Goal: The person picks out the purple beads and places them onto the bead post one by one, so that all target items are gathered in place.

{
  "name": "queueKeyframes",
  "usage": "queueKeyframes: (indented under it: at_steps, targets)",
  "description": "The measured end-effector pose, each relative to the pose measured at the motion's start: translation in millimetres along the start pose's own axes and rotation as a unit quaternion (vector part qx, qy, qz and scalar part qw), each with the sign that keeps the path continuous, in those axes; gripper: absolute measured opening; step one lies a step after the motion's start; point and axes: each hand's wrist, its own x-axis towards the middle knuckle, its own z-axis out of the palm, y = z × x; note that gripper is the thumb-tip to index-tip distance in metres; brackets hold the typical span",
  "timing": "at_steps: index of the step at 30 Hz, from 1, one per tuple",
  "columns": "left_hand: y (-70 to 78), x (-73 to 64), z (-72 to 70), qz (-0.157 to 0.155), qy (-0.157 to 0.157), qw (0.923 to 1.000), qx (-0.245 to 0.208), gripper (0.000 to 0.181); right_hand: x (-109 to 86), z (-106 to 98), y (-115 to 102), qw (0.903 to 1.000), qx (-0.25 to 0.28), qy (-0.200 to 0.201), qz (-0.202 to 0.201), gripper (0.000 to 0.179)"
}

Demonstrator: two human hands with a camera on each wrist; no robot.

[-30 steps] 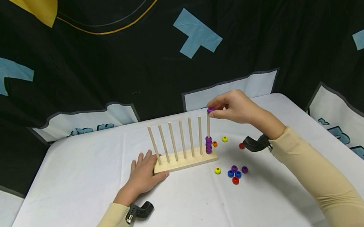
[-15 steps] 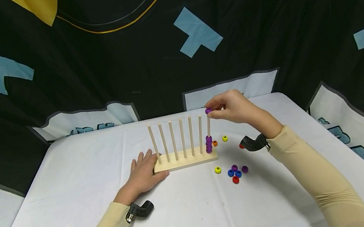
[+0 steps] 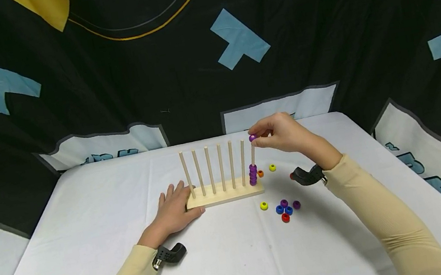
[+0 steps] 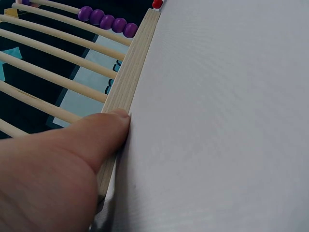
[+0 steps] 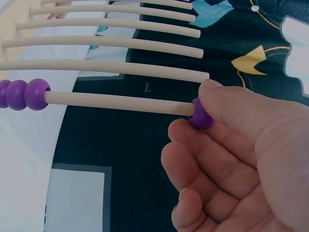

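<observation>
A wooden peg rack (image 3: pixel 229 195) stands on the table, with a row of upright pegs along its base. Several purple beads (image 3: pixel 253 175) are stacked low on its rightmost peg (image 5: pixel 116 103). At that peg's top, my right hand (image 3: pixel 282 131) pinches another purple bead (image 5: pixel 201 115) between thumb and fingers; the peg's end meets the bead's hole. My left hand (image 3: pixel 173 212) holds the rack's left end, thumb (image 4: pixel 108 130) along the front edge and index finger behind. The other left fingers are spread on the table and hidden in the left wrist view.
Loose beads lie right of the rack: yellow (image 3: pixel 263 206), blue (image 3: pixel 279 210), red (image 3: pixel 285 218), purple (image 3: pixel 296 204) and, close to its right end, orange (image 3: pixel 260 174). Another yellow bead (image 3: pixel 272 167) lies farther back. A dark curtain (image 3: pixel 186 85) hangs behind the white table (image 3: pixel 223 262).
My right hand has shifted slightly left with the purple bead, then lowered a little onto the rightmost peg's top. The left hand and the rack stay in place.
</observation>
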Motion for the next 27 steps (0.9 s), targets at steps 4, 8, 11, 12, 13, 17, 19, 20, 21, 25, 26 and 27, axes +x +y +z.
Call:
queueKeyframes:
  at_steps: [4, 8, 11, 12, 13, 17, 19, 20, 21, 25, 26, 27]
  targets:
    - [-0.4, -0.1, 0.5, 0.000, 0.000, 1.0000, -0.001, 0.072, -0.7, 1.2, 1.7, 1.0000, -0.001, -0.002, 0.002, 0.027]
    - [-0.2, -0.4, -0.3, 0.002, -0.001, 1.0000, -0.003, 0.072, -1.9, 1.2, 2.1, 1.0000, 0.002, -0.004, 0.005, 0.027]
    - [-0.3, -0.2, -0.8, 0.004, 0.000, 1.0000, -0.003, 0.072, -2.2, 1.3, 3.1, 1.0000, 0.003, -0.002, 0.003, 0.028]
    - [-0.5, 0.0, -0.9, 0.003, 0.000, 1.0000, -0.004, 0.072, -2.1, 1.3, 3.3, 1.0000, 0.004, -0.002, 0.003, 0.027]
    - [-0.6, 0.1, -0.9, 0.004, 0.000, 1.0000, -0.003, 0.072, -2.0, 1.5, 3.9, 1.0000, 0.003, -0.002, 0.002, 0.027]
    - [-0.6, 0.3, -0.7, 0.003, -0.001, 1.0000, -0.004, 0.072, -2.2, 0.9, 3.8, 1.0000, 0.000, -0.002, 0.005, 0.027]
    - [-0.5, 0.2, -0.7, 0.002, -0.002, 1.0000, -0.004, 0.072, -2.6, 0.4, 3.5, 1.0000, -0.002, -0.002, 0.006, 0.028]
    - [-0.5, 0.1, -0.8, 0.001, -0.003, 1.0000, -0.005, 0.072, -2.8, 0.1, 3.1, 1.0000, -0.002, -0.001, 0.007, 0.029]
    - [-0.4, 0.0, -0.8, 0.001, -0.003, 1.0000, -0.004, 0.072, -3.1, -0.1, 2.8, 1.0000, -0.002, -0.001, 0.007, 0.029]
    - [-0.1, -0.7, -1.0, 0.001, -0.002, 1.0000, -0.004, 0.072, -3.7, -0.8, 1.8, 1.0000, -0.001, 0.000, 0.007, 0.029]
    - [0.0, -0.9, -1.0, 0.002, -0.002, 1.0000, -0.004, 0.072, -4.0, -0.7, 1.7, 1.0000, -0.002, -0.001, 0.007, 0.028]
    - [0.0, -1.0, -1.1, 0.002, -0.001, 1.0000, -0.003, 0.072, -4.2, -0.7, 1.6, 1.0000, -0.002, -0.001, 0.007, 0.028]
